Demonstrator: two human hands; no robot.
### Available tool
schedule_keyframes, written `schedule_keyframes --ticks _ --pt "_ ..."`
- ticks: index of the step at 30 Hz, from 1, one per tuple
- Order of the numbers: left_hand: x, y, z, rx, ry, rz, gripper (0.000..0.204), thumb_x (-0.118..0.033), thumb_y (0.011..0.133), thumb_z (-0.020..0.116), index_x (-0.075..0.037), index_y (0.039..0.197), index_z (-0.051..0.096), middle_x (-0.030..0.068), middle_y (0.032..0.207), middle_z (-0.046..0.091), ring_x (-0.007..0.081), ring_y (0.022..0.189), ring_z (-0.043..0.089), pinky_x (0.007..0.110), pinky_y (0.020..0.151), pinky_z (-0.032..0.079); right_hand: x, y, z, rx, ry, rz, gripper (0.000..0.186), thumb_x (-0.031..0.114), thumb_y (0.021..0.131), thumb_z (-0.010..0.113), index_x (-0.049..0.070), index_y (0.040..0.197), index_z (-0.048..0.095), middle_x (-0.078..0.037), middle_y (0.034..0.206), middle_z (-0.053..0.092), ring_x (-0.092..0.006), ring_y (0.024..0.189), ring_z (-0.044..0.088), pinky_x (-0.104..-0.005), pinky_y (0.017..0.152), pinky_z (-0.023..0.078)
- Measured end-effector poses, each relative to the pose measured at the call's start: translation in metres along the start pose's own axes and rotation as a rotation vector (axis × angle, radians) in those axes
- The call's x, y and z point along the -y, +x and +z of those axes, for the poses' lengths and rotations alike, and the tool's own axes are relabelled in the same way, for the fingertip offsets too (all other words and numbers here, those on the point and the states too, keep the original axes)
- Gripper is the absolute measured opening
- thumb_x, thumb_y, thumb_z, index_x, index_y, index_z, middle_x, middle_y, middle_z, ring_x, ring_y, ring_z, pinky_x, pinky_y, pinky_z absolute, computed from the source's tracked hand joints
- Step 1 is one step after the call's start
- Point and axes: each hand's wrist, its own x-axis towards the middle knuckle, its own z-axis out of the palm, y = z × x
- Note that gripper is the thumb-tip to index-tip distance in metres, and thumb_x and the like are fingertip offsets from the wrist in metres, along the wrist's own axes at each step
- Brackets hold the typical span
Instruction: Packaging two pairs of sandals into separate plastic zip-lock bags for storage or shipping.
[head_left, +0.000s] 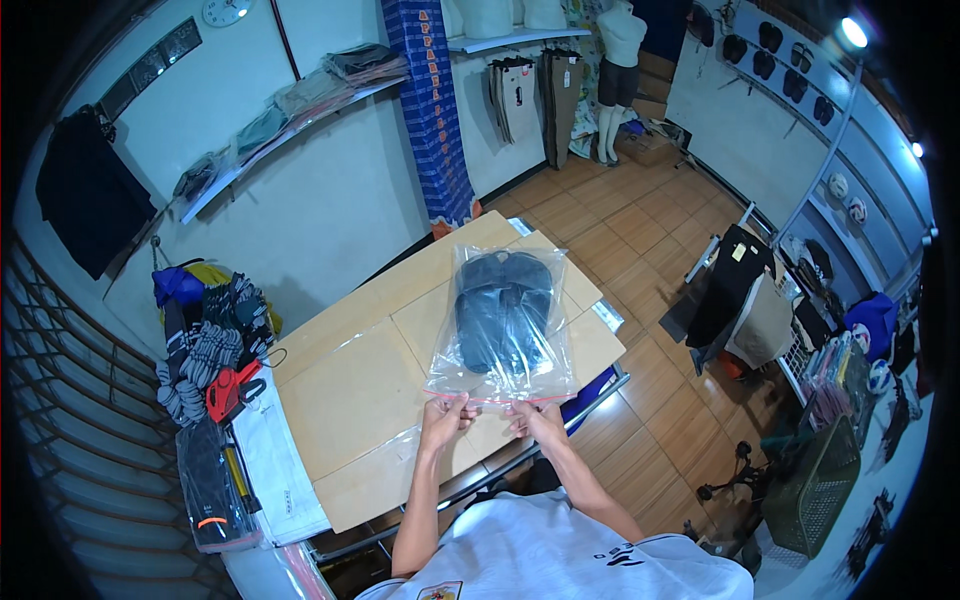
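Left hand [446,420] and right hand [536,420] seemingly pinch the bag [507,382]'s near edge.

A clothing shop, by its stock: beyond the table [350,405], a mannequin [622,38] wearing shorts [617,87], and hanging trousers [560,105]; to the table's left, folded garments [310,95] along a wall shelf [290,151]; to its right, wall-mounted sandals [770,38] and balls [838,186].

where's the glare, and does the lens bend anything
Head view: white glare streaks the clear plastic bag; head view: the round white lamp, upper right, is blown out; head view: the brown lattice grille at left curves.
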Motion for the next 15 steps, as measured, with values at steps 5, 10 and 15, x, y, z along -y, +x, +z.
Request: schedule_keyframes --ticks 5,10,15 --pt "0.005 -0.002 0.002 -0.001 0.042 0.070 0.035 -0.030 0.099 0.061 0.002 0.086 0.069 0.0067 0.073 0.070 0.0090 0.061 0.062 0.022 0.054 0.049 0.011 -0.006 0.003 -0.003 0.026 0.048 0.030 0.022 0.093 0.065 -0.005 0.104 0.064 -0.014 0.090 0.072 -0.0142 0.060 0.065 -0.0255 0.050 0.053" --pt "0.009 0.000 0.005 0.007 0.076 0.093 0.037 -0.030 0.100 0.059 0.002 0.084 0.068 0.0056 0.072 0.068 0.0081 0.059 0.059 0.022 0.054 0.047 0.002 -0.001 0.001 -0.023 0.012 0.011 0.029 0.022 0.093 0.066 -0.005 0.103 0.064 -0.014 0.089 0.072 -0.0142 0.059 0.065 -0.0255 0.050 0.053" --pt "0.011 -0.003 0.003 -0.018 0.022 0.068 0.032 -0.028 0.100 0.060 0.002 0.090 0.066 0.0063 0.075 0.069 0.0086 0.062 0.061 0.022 0.054 0.048 0.009 -0.003 -0.004 -0.053 0.046 0.039 0.025 0.015 0.092 0.064 -0.006 0.105 0.065 -0.016 0.090 0.072 -0.0143 0.060 0.065 -0.0238 0.049 0.051"
